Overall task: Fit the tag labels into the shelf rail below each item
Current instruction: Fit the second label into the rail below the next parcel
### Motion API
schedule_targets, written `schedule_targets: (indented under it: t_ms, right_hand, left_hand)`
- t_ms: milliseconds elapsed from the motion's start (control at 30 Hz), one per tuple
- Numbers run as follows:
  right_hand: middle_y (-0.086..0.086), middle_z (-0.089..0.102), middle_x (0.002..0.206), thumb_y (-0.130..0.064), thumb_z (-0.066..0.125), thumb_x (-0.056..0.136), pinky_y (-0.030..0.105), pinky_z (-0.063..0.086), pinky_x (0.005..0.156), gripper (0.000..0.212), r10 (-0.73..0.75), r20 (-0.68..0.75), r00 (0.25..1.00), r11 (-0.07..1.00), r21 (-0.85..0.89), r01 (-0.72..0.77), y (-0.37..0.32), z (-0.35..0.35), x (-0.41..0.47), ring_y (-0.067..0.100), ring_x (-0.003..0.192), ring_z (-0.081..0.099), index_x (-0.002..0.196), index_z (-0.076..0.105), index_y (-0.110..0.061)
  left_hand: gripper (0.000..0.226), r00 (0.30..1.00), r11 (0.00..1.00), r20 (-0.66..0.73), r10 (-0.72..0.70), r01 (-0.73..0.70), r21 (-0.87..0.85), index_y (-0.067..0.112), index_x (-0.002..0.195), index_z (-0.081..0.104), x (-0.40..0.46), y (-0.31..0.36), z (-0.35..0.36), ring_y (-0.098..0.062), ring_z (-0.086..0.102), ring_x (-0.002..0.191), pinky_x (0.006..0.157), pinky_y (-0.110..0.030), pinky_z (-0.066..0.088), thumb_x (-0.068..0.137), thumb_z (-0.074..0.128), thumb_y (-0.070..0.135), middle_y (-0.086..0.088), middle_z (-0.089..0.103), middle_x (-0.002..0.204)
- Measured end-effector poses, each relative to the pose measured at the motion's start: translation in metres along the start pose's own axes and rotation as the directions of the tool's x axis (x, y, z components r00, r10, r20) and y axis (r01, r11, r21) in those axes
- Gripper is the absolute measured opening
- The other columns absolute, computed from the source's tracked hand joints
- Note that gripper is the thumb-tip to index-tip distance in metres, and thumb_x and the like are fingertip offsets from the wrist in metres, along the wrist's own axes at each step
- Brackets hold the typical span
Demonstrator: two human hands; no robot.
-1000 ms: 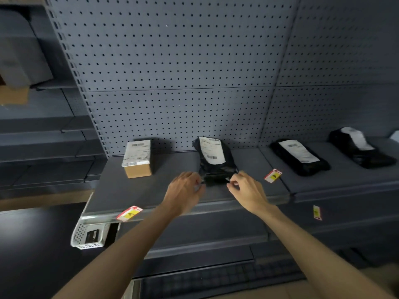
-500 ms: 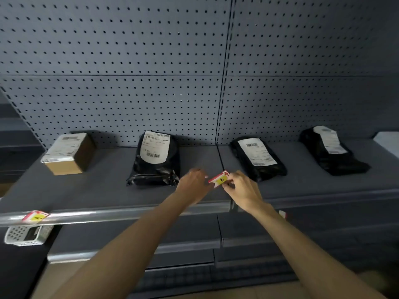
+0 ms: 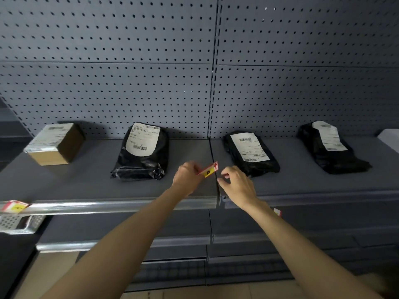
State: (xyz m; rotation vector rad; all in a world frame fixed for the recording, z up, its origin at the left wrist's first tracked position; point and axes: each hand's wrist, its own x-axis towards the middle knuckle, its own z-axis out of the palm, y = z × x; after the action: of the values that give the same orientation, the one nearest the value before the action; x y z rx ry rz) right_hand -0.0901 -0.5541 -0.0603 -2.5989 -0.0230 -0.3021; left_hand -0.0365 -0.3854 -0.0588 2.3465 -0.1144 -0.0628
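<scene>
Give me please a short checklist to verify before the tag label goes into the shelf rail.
1. Tag label held firmly: ok, the left hand pinches one end.
2. Right hand free to help: ok, open and apart from the tag.
3. Shelf rail free below the black parcel: ok, no tag there.
4. Tag level with the rail: not ok, it is tilted, above the shelf.
5. Printed side faces outward: ok.
6. Tag matches the parcel: cannot tell.
</scene>
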Motion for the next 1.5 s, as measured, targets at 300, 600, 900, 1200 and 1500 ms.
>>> schedule_targets:
  t_ms: [300, 600, 900, 1200, 1500]
  right_hand:
    - [0.004, 0.065, 0.082, -0.011, 0.066, 0.088, 0.027, 0.045, 0.039, 0.012, 0.014, 0.202, 0.979, 0.714, 0.684, -0.152, -0.082, 0.015, 0.005, 0.012, 0.043, 0.052, 0.097, 0.063, -0.004]
    - [0.017, 0.067, 0.069, -0.005, 0.063, 0.09, 0.028, 0.05, 0.044, 0.005, -0.076, 0.18, 0.981, 0.734, 0.676, -0.067, -0.162, 0.059, -0.02, 0.015, 0.043, 0.057, 0.088, 0.066, -0.002]
    - [0.002, 0.067, 0.074, -0.005, 0.06, 0.091, 0.018, 0.046, 0.043, 0.01, -0.044, 0.173, 0.984, 0.798, 0.598, -0.069, -0.166, 0.079, -0.028, 0.009, 0.044, 0.054, 0.091, 0.067, -0.012]
    - [0.003, 0.061, 0.085, -0.006, 0.057, 0.092, 0.018, 0.046, 0.051, 0.012, -0.113, 0.128, 0.985, 0.904, 0.424, 0.048, -0.18, 0.099, -0.029, 0.009, 0.056, 0.055, 0.092, 0.069, -0.01]
    - [0.006, 0.06, 0.1, -0.015, 0.056, 0.095, 0.035, 0.054, 0.075, 0.015, -0.181, 0.08, 0.98, 0.974, 0.152, 0.168, -0.185, 0.099, -0.035, 0.02, 0.084, 0.061, 0.103, 0.066, -0.008]
  left_hand:
    - [0.016, 0.996, 0.978, 0.07, 0.055, -0.039, -0.206, 0.024, 0.082, 0.069, -0.049, -0.052, -0.094, -0.011, 0.062, 0.069, 0.069, -0.032, 0.051, 0.073, 0.078, 0.014, 0.002, 0.07, 0.077]
    - [0.008, 0.991, 0.998, -0.122, 0.054, -0.048, 0.052, 0.024, 0.084, 0.065, -0.098, -0.126, -0.148, -0.011, 0.062, 0.074, 0.064, -0.021, 0.049, 0.081, 0.07, 0.019, 0.007, 0.065, 0.077]
    - [0.022, 0.955, 0.901, -0.123, 0.271, -0.206, 0.382, 0.01, 0.108, 0.066, -0.126, -0.159, -0.142, -0.027, 0.057, 0.106, 0.087, -0.038, 0.049, 0.087, 0.058, 0.01, -0.007, 0.066, 0.111]
    - [0.023, 0.936, 0.89, -0.137, 0.323, -0.252, 0.379, 0.013, 0.103, 0.072, -0.13, -0.164, -0.14, -0.028, 0.059, 0.099, 0.085, -0.042, 0.051, 0.083, 0.061, 0.01, -0.006, 0.069, 0.106]
    - [0.026, 0.939, 0.88, -0.101, 0.33, -0.266, 0.394, 0.014, 0.11, 0.068, -0.131, -0.162, -0.143, -0.026, 0.058, 0.104, 0.088, -0.04, 0.05, 0.085, 0.061, 0.013, -0.005, 0.066, 0.11]
